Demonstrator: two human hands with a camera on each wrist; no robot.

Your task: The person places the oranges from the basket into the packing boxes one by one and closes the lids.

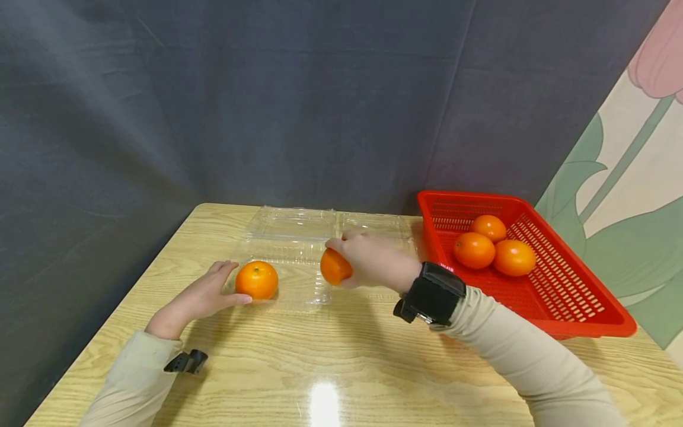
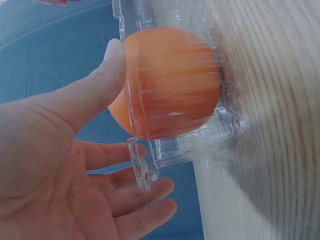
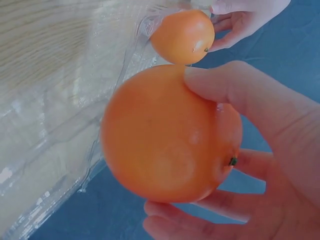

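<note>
An orange (image 1: 257,280) sits in the left compartment of a clear plastic clamshell box (image 2: 185,150), whose lid stands folded back behind it. My left hand (image 1: 205,292) is at the box's left end, thumb along the near rim and fingers spread toward the far side. In the left wrist view the thumb touches the rim beside the orange, and the fingers lie loosely around the edge flap. My right hand (image 1: 368,261) holds a second orange (image 3: 160,135) over the middle of the box, thumb on one side and fingers on the other.
A red plastic basket (image 1: 581,279) with slotted walls stands on the right and holds three more oranges (image 1: 513,258). The wooden table (image 1: 256,367) runs up to a dark curtain (image 1: 299,107) at the back. A painted wall (image 1: 640,196) rises at the right.
</note>
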